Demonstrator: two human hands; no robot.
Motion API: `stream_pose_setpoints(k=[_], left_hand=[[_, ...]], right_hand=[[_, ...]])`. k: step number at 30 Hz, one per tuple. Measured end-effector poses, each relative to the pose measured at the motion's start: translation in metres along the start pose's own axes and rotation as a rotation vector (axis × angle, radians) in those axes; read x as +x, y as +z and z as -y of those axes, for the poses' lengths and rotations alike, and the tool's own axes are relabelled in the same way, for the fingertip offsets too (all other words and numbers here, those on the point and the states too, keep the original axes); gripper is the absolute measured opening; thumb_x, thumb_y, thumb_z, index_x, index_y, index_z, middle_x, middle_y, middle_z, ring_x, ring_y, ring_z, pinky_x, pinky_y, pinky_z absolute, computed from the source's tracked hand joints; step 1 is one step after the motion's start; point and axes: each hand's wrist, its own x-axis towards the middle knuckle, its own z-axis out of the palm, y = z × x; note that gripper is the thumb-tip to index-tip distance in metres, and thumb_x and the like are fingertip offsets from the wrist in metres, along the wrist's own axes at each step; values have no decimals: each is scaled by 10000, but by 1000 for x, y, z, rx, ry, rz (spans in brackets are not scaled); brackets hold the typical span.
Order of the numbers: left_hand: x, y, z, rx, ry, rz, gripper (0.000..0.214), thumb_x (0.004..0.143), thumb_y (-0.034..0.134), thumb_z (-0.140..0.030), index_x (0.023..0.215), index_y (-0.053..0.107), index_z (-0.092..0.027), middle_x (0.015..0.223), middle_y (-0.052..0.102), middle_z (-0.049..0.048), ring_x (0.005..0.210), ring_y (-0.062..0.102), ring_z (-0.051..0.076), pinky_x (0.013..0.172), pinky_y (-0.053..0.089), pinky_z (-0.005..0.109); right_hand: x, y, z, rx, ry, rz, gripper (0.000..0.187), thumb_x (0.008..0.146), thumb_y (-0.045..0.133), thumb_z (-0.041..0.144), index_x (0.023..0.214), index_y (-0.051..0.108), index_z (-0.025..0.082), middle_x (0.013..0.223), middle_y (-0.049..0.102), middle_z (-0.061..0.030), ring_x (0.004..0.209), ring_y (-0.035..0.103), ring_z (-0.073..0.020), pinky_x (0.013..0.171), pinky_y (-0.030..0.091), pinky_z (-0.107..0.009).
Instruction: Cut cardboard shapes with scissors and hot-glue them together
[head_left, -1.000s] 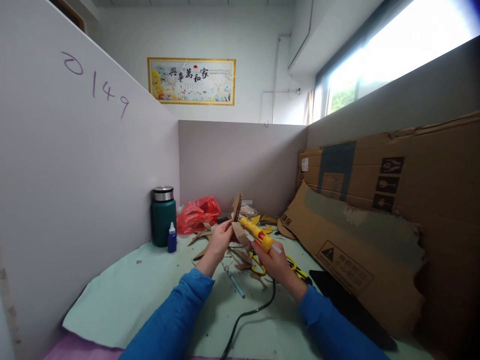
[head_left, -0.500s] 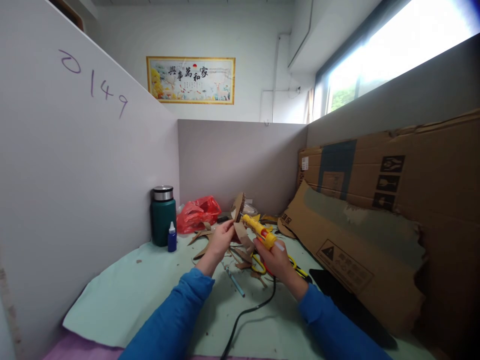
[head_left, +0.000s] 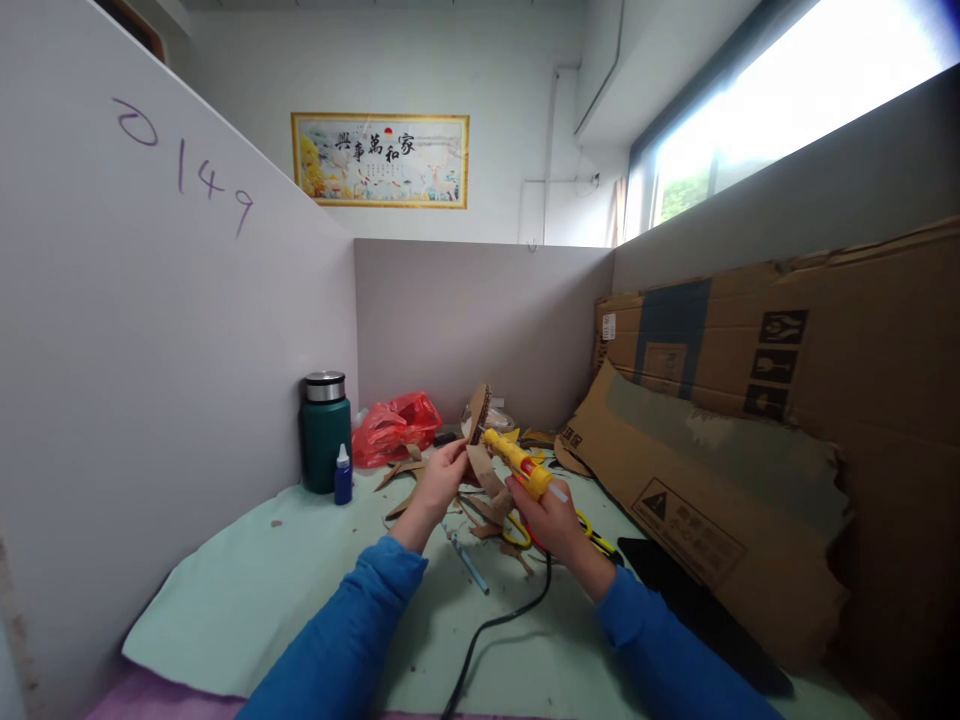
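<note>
My left hand pinches a small brown cardboard piece and holds it upright above the desk. My right hand grips a yellow hot glue gun, with its nozzle against the cardboard piece. The gun's black cord trails down toward the near edge. Both sleeves are blue. Loose cardboard scraps and yellow-handled scissors lie on the pale green mat under my hands.
A dark green flask and a small blue bottle stand at the left partition. A red plastic bag lies at the back. Large cardboard sheets lean along the right wall. A blue pen lies on the mat.
The cardboard piece has been turned a little and the glue gun's nozzle has shifted slightly up against it. Both hands stay in nearly the same place.
</note>
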Motion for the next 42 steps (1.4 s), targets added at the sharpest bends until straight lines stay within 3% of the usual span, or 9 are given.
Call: stream_pose_setpoints(k=[6,17,27,31,37,42], left_hand=[[-1,3,-1,28,-3,19,431,731,651,-370,1080,657,-117,878,715,78,636,643,162,561,522,265],[3,-5,5,-26,-6,-26,405,735,655,-376,1064,658,-140,862,717,64,663,655,164,602,533,272],[2,-3,2,1,-6,-38,363,730,654,-360,1025,671,-149,832,714,50,682,660,175,622,537,285],[4,-8,0,2,34,-97,399,731,645,-392,1032,661,-131,842,713,71,663,653,185,604,536,303],[11,-19,-4,103,167,-222,363,791,580,-386,1030,667,-127,928,713,105,787,658,203,649,525,286],[6,-12,-10,85,194,-180,379,785,597,-387,1053,664,-128,943,714,107,793,655,203,666,520,286]], right_hand=[[6,-4,3,-33,-22,-99,347,821,541,448,592,506,191,530,490,16,516,448,-121,503,381,-242],[1,1,-1,77,-14,13,323,824,577,385,553,522,219,480,496,10,579,503,-162,561,394,-265],[0,2,-7,13,-70,14,270,845,550,395,659,525,201,581,532,20,561,461,-125,561,385,-248],[1,3,-12,-49,-53,57,288,853,520,448,705,536,201,609,553,14,559,464,-130,555,374,-248],[2,4,-16,-471,105,282,362,877,434,535,855,573,202,787,652,-42,699,577,-187,599,352,-258],[-7,5,-19,-735,73,551,424,764,566,593,889,613,191,874,654,-79,786,600,-225,642,351,-272]])
